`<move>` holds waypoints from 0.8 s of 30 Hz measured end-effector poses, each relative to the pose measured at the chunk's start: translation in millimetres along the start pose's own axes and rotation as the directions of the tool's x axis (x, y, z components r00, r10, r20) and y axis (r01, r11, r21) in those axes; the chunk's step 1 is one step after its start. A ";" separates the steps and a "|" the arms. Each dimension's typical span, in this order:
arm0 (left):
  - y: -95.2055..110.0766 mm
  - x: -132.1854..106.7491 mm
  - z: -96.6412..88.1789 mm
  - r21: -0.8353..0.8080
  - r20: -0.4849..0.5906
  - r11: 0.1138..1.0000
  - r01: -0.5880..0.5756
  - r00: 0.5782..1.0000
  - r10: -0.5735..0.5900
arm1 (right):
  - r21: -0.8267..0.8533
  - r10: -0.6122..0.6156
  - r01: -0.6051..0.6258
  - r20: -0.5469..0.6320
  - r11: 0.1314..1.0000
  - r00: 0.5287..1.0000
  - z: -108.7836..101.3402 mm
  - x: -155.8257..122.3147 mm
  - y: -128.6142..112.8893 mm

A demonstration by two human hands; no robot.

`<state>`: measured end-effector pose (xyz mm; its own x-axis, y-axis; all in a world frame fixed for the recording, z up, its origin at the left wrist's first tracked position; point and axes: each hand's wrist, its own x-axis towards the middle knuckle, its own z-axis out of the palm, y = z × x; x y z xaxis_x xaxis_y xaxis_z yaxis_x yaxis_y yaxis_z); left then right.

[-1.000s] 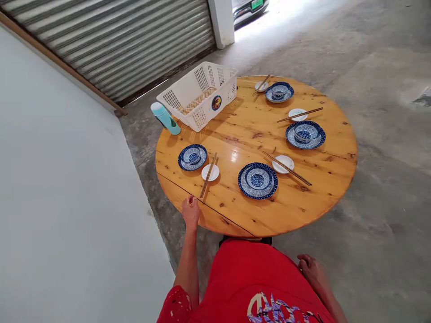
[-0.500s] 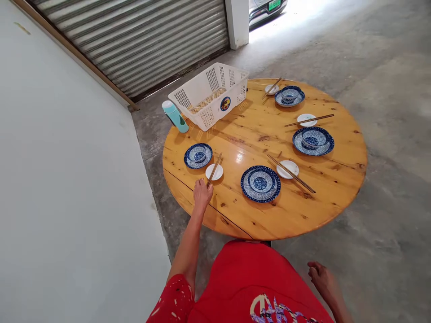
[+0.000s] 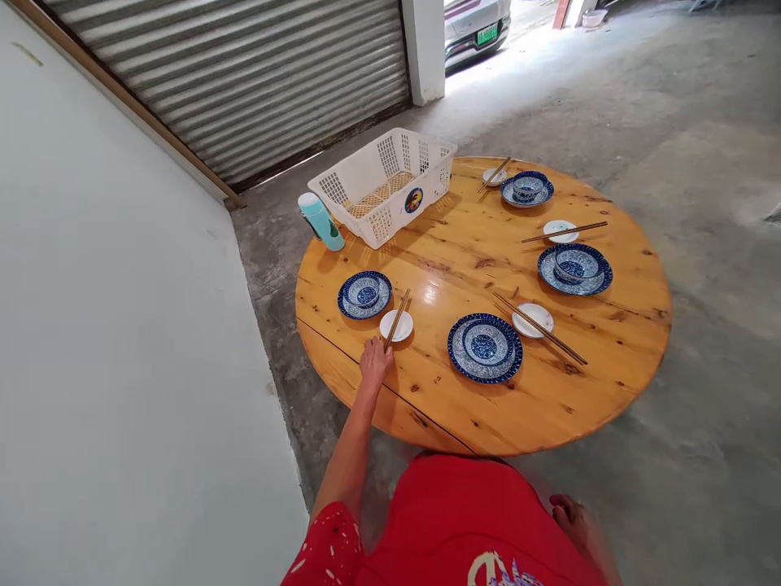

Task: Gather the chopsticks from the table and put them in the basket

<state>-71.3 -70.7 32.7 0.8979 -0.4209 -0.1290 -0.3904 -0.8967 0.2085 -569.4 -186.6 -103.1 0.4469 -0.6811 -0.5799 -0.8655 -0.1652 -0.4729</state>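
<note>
My left hand [image 3: 374,360] is closed on the near ends of a pair of brown chopsticks [image 3: 399,316], whose far part lies across a small white dish [image 3: 403,327]. Just beyond, to the left, a blue-and-white bowl [image 3: 364,293] sits on a patterned plate [image 3: 346,308]. My right hand [image 3: 573,521] hangs low beside my red shirt, off the table, fingers curled, with nothing visible in it. Right of my left hand, another plate [image 3: 485,376] bears a bowl [image 3: 486,345]; beside it a white dish [image 3: 540,316] has chopsticks [image 3: 558,345] across it.
On the round wooden table [image 3: 439,407] a white plastic basket [image 3: 390,216] stands at the back left beside a turquoise bottle [image 3: 323,224]. Two more settings with plates [image 3: 574,286], bowls and chopsticks lie along the far right. A white wall [image 3: 134,342] rises close on my left.
The view has shifted slightly, so the table sits lower in the picture. My left hand still holds the chopsticks at the white dish. My right hand still hangs at my side.
</note>
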 end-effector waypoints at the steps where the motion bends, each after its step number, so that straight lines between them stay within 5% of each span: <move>1: -0.9 1.8 0.4 -0.003 0.006 1.000 -0.003 1.000 0.003 | 0.012 0.007 -0.008 0.026 1.000 1.000 -1.4 -0.8 -2.7; 24: -0.3 15.7 10.8 -0.238 0.067 0.967 0.092 0.995 -0.078 | -0.115 0.060 -0.055 0.046 0.992 0.997 -24.2 -6.2 -36.6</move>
<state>-59.4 -78.6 20.1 0.9101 -0.3575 -0.2093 -0.2465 -0.8734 0.4200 -546.0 -193.7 -66.2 0.4039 -0.6561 -0.6375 -0.9089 -0.2088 -0.3609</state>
